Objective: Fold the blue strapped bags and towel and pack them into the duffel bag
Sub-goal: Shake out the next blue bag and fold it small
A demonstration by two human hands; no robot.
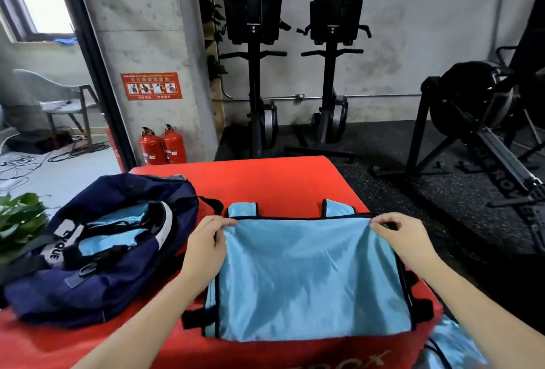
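Blue strapped bag (309,277) lies flat on the red padded platform (280,179), spread wide so its edges can be squared for folding. Left hand (206,243) pinches the far left corner; right hand (395,236) pinches the far right corner — a grip at both ends keeps the slippery fabric taut and the fold line straight. Duffel bag (97,250) sits just beside it on the left, mouth open, light blue fabric already inside — placed near for packing. More blue fabric (454,345) hangs off the near right edge.
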